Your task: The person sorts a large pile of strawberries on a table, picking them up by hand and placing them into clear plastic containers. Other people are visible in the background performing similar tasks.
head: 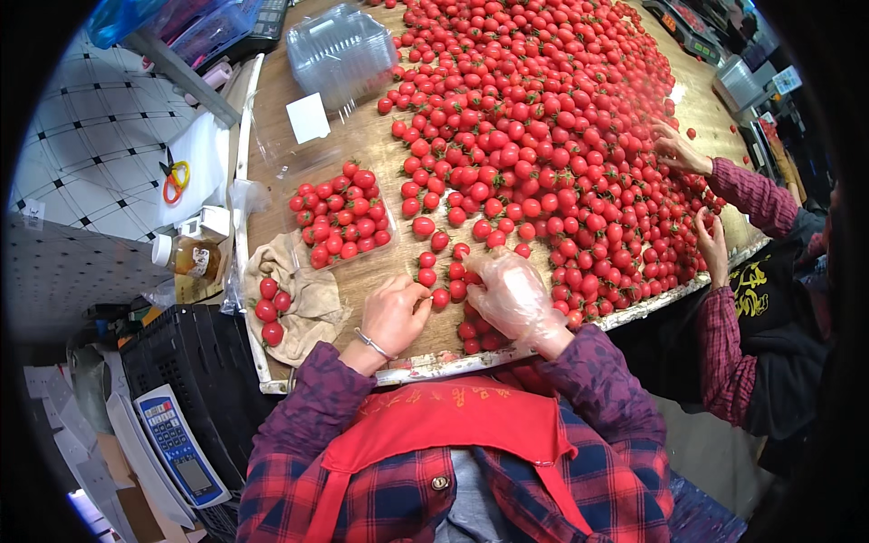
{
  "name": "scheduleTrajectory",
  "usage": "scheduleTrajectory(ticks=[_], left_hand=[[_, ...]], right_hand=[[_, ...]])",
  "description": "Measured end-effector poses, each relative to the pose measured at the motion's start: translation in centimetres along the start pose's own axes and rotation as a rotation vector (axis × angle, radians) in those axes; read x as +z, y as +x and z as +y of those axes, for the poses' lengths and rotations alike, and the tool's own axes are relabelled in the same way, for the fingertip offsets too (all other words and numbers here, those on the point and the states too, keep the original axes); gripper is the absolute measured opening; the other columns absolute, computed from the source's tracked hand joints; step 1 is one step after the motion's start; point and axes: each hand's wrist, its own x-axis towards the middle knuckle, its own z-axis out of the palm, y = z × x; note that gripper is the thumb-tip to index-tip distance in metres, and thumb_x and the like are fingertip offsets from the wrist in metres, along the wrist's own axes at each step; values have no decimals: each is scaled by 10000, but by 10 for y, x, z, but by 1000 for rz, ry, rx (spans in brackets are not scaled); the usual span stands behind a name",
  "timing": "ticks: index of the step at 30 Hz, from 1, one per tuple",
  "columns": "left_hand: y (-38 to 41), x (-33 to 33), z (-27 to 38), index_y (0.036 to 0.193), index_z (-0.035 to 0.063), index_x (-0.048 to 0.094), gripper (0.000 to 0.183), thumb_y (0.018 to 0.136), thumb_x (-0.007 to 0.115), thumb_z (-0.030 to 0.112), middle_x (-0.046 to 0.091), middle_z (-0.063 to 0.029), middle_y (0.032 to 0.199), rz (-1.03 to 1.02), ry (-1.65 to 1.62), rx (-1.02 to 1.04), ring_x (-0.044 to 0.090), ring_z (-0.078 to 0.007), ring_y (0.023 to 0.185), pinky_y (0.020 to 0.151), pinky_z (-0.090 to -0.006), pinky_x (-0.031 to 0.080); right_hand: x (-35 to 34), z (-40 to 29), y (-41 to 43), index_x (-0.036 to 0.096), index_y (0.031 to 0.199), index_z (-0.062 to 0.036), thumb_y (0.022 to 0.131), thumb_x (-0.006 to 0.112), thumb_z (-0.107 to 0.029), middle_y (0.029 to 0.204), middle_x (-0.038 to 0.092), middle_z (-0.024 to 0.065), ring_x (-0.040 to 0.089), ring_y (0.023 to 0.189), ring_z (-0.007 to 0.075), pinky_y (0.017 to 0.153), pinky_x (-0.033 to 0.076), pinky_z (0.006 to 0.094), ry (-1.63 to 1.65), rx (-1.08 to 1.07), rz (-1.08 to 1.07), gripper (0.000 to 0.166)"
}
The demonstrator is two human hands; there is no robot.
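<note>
My left hand [392, 313], bare with a metal bangle at the wrist, has its thumb and fingertips close together beside a cherry tomato [440, 298]. Whether anything is pinched between them is too small to tell. A clear plastic glove covers my right hand [512, 295], which is curled palm-down over a few cherry tomatoes at the near edge of the table; its fingertips are partly hidden. Left of centre, a clear plastic punnet [390, 234] holds many cherry tomatoes [343, 216]. Beyond my right hand spreads a large heap of cherry tomatoes [529, 122], several with green calyxes.
A beige cloth [305, 326] bears several tomatoes [266, 310]. Stacked clear punnets [339, 51] and a white card [308, 118] lie farther back. Scissors [175, 180] and a jar [193, 256] are at left. A co-worker's hands [711, 244] reach into the heap at right.
</note>
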Motion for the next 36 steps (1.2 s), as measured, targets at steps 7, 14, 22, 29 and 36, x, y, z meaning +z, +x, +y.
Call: scheduleTrajectory(ticks=[7, 14, 22, 29, 36], left_hand=[[0, -3, 3, 840, 77, 682, 90, 825, 696, 165, 618, -100, 829, 38, -46, -9, 649, -299, 788, 692, -425, 521], [-2, -24, 29, 897, 58, 695, 90, 840, 697, 127, 655, -103, 832, 47, -277, -27, 663, -230, 637, 584, -346, 519], [16, 14, 114, 868, 46, 681, 62, 830, 715, 83, 635, -78, 779, -72, -537, 387, 645, -205, 662, 590, -323, 508], [-17, 112, 187, 1067, 111, 644, 273, 798, 660, 67, 605, -85, 913, -593, -651, 826, 652, -276, 838, 682, -396, 531], [-9, 72, 151, 810, 87, 688, 220, 860, 682, 300, 656, -76, 812, -655, -149, 674, 678, -274, 736, 631, -402, 533]], right_hand=[[21, 11, 17, 692, 829, -22, 756, 692, -166, 879, 648, 212, 667, 800, 379, 717, 542, 464, -223, 10, -135, 162], [-2, 20, 10, 707, 815, -32, 760, 649, -122, 812, 650, 182, 650, 791, 359, 720, 526, 466, 123, -22, 43, 121], [-112, 21, -68, 651, 807, 20, 916, 638, -124, 695, 569, 20, 521, 624, 108, 566, 407, 258, 662, 329, 197, 181], [-120, 70, -232, 638, 801, -5, 884, 621, -206, 639, 541, 33, 491, 566, 116, 537, 391, 267, 1132, 374, 452, 218], [-73, 98, -267, 654, 849, 10, 821, 648, -117, 640, 612, 67, 586, 558, 124, 521, 462, 299, 264, 924, -56, 130]])
